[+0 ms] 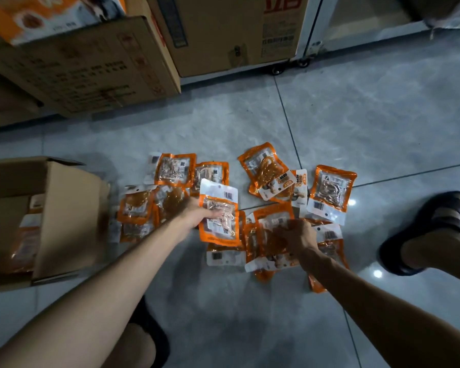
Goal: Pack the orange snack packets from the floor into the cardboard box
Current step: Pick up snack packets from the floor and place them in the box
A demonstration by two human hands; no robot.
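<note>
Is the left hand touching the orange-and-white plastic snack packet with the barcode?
Touching. The head view shows the left hand with fingers wrapped over the orange-and-white snack packet's edge, holding it up.

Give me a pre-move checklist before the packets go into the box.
1. Left hand grips a packet: ok.
2. Right hand closed on packets: ok; count cannot tell.
3. Cardboard box open, flaps out: ok.
4. Room left in box: ok, packets cover only part of it.
5. Path from left hand to box: ok, only low loose packets lie between.
6. Floor cleared: not ok, many remain.
</note>
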